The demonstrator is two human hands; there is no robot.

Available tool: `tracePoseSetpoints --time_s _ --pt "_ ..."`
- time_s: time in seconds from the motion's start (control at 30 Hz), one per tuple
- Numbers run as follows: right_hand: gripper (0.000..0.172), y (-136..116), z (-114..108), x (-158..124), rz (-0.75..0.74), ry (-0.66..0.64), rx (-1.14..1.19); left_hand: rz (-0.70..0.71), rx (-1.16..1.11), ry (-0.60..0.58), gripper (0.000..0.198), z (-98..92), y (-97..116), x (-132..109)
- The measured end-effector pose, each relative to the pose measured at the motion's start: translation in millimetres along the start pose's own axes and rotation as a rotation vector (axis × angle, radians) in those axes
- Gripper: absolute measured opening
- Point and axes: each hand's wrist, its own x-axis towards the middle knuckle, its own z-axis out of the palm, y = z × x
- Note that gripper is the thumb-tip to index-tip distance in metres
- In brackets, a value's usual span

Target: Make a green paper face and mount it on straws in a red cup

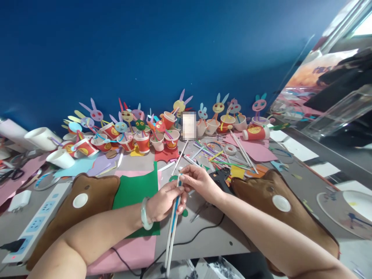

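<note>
My left hand [169, 197], with a pale bangle at its wrist, is closed around long thin white strips [170, 248] with a blue strip [175, 211] among them. They hang downward past the table's front edge. My right hand [200, 181] meets it at the upper end and pinches the tips of the same strips between thumb and fingers. Whether they are paper or another material I cannot tell. Beneath my hands lie green paper [135, 190] and pink paper [128, 254]. Just beyond my right hand is a black glue gun [220, 177], partly hidden.
Paper cups [142, 144] with rabbit-faced figures line the blue wall. Coloured strips [210, 155] and a tape roll [231, 150] lie behind my hands. Brown cushions [100, 193] flank me. A power strip [37, 221] sits left; a black cable [200, 237] crosses in front.
</note>
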Motion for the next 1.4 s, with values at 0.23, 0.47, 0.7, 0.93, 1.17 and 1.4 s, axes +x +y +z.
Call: tracePoseSetpoints --time_s 0.23,0.47,0.7,0.93,1.17,1.4 --pt "0.049 7 14 -11 0.082 -0.268 -0.222 0.281 -0.007 0.226 0.027 5.8 26 -4" --pt "0.044 11 22 -20 0.148 -0.468 -0.501 0.295 -0.092 0.229 0.023 10.8 30 -11" --pt "0.03 -4 19 -21 0.083 -0.537 -0.586 0.31 -0.104 0.278 0.026 9.0 40 -9" --pt "0.017 -9 6 -15 -0.131 -0.414 -0.693 0.266 -0.129 0.364 0.029 -4.9 45 5" --pt "0.019 -3 1 -12 -0.318 -0.319 -0.814 0.197 -0.096 0.356 0.03 -4.6 38 7" --pt "0.018 -8 0 -11 -0.447 -0.38 -0.976 0.17 -0.096 0.352 0.025 -3.7 37 4"
